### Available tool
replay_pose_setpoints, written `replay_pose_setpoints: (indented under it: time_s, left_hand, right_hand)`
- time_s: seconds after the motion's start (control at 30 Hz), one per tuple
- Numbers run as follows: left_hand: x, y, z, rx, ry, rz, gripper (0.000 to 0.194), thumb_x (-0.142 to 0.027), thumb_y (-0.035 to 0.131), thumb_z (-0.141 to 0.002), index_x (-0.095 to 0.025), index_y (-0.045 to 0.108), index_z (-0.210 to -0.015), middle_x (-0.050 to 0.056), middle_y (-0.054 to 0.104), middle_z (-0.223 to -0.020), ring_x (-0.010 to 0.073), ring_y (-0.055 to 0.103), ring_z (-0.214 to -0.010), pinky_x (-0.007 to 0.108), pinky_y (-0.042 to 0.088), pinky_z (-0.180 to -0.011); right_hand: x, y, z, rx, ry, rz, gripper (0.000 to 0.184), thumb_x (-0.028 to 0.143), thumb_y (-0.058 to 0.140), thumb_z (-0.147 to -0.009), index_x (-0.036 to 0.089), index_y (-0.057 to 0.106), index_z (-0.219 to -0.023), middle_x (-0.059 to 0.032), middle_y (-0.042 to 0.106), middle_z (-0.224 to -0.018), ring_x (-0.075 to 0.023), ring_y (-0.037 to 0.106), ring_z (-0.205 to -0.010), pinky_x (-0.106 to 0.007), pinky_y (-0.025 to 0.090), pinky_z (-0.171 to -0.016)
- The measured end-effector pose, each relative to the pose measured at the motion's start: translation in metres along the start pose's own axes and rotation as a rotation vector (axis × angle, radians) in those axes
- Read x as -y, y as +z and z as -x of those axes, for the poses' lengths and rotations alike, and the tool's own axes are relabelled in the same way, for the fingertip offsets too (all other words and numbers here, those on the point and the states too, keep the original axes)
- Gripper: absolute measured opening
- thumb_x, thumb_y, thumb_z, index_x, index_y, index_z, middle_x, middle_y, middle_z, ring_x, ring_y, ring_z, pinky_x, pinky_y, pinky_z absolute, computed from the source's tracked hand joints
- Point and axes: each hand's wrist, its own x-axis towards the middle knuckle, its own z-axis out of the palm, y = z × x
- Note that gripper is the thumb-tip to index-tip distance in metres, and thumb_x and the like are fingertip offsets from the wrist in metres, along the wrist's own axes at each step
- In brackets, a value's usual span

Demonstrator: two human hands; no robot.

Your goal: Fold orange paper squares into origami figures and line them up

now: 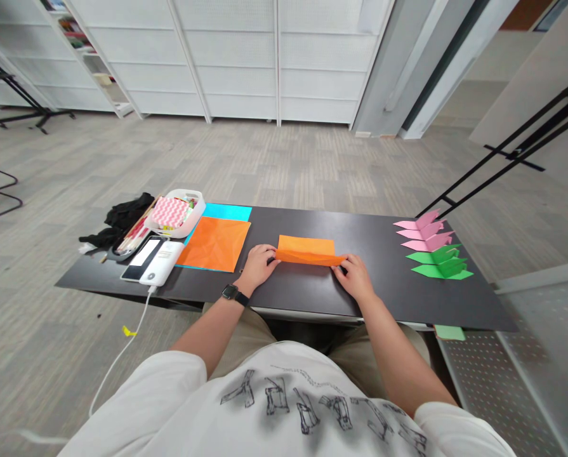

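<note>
A folded sheet of orange paper (306, 246) lies on the dark table in front of me, its near edge lifted into a narrow flap. My left hand (259, 265) pinches the left end of that flap between thumb and fingers. At the opposite end, my right hand (355, 275) grips the flap's right corner the same way. Left of my left hand rests a flat orange sheet (217, 244) on top of a blue sheet (229, 211).
Pink folded paper figures (424, 231) and green ones (440, 263) stand in a row at the right. On the left are a white basket (197, 209), a pencil tray (134, 238), black cloth (126, 216) and a white device (162, 263) with a cable.
</note>
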Motion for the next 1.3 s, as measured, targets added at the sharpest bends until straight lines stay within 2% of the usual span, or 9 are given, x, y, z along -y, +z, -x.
replay_pose_setpoints:
  time_s: [0.33, 0.53, 0.6, 0.73, 0.83, 0.93, 1.03, 1.2, 1.3]
  left_hand:
    - [-0.002, 0.0, 0.002, 0.011, 0.028, -0.008, 0.022, -0.038, 0.073, -0.1, -0.024, 0.076, -0.083, 0.006, 0.075, -0.119, 0.026, 0.068, -0.114, 0.048, 0.053, -0.108]
    - [-0.003, -0.002, 0.003, 0.035, 0.034, -0.013, 0.026, -0.036, 0.069, -0.102, -0.024, 0.077, -0.081, 0.006, 0.075, -0.119, 0.0262, 0.068, -0.115, 0.05, 0.052, -0.108]
    - [-0.004, -0.002, 0.003, 0.043, 0.035, -0.02, 0.025, -0.035, 0.069, -0.103, -0.024, 0.077, -0.082, 0.005, 0.075, -0.119, 0.0262, 0.068, -0.114, 0.05, 0.052, -0.107]
    - [-0.005, -0.002, 0.002, 0.05, 0.03, -0.023, 0.024, -0.034, 0.069, -0.102, -0.024, 0.077, -0.082, 0.005, 0.075, -0.117, 0.0256, 0.068, -0.112, 0.049, 0.052, -0.108]
    - [-0.007, -0.003, 0.002, 0.046, 0.025, -0.021, 0.024, -0.034, 0.07, -0.102, -0.024, 0.077, -0.081, 0.005, 0.075, -0.116, 0.0255, 0.068, -0.112, 0.049, 0.052, -0.108]
    - [-0.009, -0.003, 0.002, 0.043, 0.026, -0.013, 0.023, -0.034, 0.07, -0.102, -0.024, 0.078, -0.082, 0.006, 0.076, -0.116, 0.0257, 0.068, -0.11, 0.049, 0.053, -0.108]
    - [-0.014, -0.001, 0.005, 0.033, 0.02, -0.002, 0.022, -0.033, 0.071, -0.102, -0.022, 0.078, -0.085, 0.007, 0.076, -0.117, 0.0258, 0.068, -0.11, 0.05, 0.053, -0.111]
    - [-0.027, 0.002, 0.016, 0.025, -0.005, -0.007, 0.021, -0.031, 0.069, -0.103, -0.023, 0.076, -0.085, 0.006, 0.076, -0.12, 0.0258, 0.068, -0.121, 0.055, 0.044, -0.124]
    - [-0.031, 0.001, 0.018, 0.029, 0.002, 0.002, 0.024, -0.031, 0.065, -0.105, -0.022, 0.077, -0.087, 0.006, 0.076, -0.118, 0.0247, 0.068, -0.122, 0.052, 0.045, -0.124]
  right_hand:
    - [0.005, -0.005, -0.001, 0.001, 0.008, -0.025, 0.026, 0.039, 0.06, -0.1, 0.029, 0.083, -0.109, -0.0099, 0.073, -0.109, -0.0313, 0.065, -0.108, -0.05, 0.053, -0.1]
    - [0.008, -0.007, 0.0, 0.003, 0.026, -0.076, 0.035, 0.048, 0.054, -0.105, 0.027, 0.079, -0.091, -0.0101, 0.074, -0.104, -0.0303, 0.067, -0.104, -0.049, 0.054, -0.1]
    - [0.01, -0.01, 0.0, -0.034, 0.064, -0.133, 0.034, 0.049, 0.053, -0.105, 0.027, 0.078, -0.101, -0.0104, 0.074, -0.106, -0.0304, 0.068, -0.104, -0.048, 0.055, -0.099]
    - [0.031, -0.027, -0.01, -0.261, 0.173, -0.207, 0.045, 0.048, 0.049, -0.105, 0.024, 0.065, -0.139, -0.0145, 0.073, -0.124, -0.032, 0.067, -0.115, -0.05, 0.055, -0.105]
    - [0.066, -0.046, -0.031, -0.296, 0.094, -0.124, 0.038, 0.045, 0.05, -0.106, 0.025, 0.068, -0.134, -0.0144, 0.072, -0.128, -0.0337, 0.064, -0.125, -0.053, 0.047, -0.115]
    - [0.108, -0.053, -0.061, -0.151, -0.034, -0.031, 0.031, 0.043, 0.052, -0.108, 0.028, 0.073, -0.125, -0.0111, 0.074, -0.126, -0.0334, 0.064, -0.124, -0.053, 0.043, -0.116]
    - [0.136, -0.041, -0.092, -0.003, -0.068, 0.087, 0.032, 0.042, 0.056, -0.107, 0.025, 0.073, -0.128, -0.0123, 0.076, -0.123, -0.0354, 0.067, -0.118, -0.056, 0.043, -0.113]
    - [0.146, -0.011, -0.123, 0.368, 0.056, 0.251, 0.034, 0.043, 0.052, -0.108, 0.022, 0.079, -0.112, -0.0126, 0.079, -0.116, -0.0298, 0.071, -0.106, -0.045, 0.05, -0.1]
    - [0.141, -0.002, -0.13, 0.48, 0.086, 0.287, 0.037, 0.04, 0.047, -0.11, 0.023, 0.079, -0.11, -0.0112, 0.079, -0.119, -0.0267, 0.072, -0.109, -0.038, 0.05, -0.095]
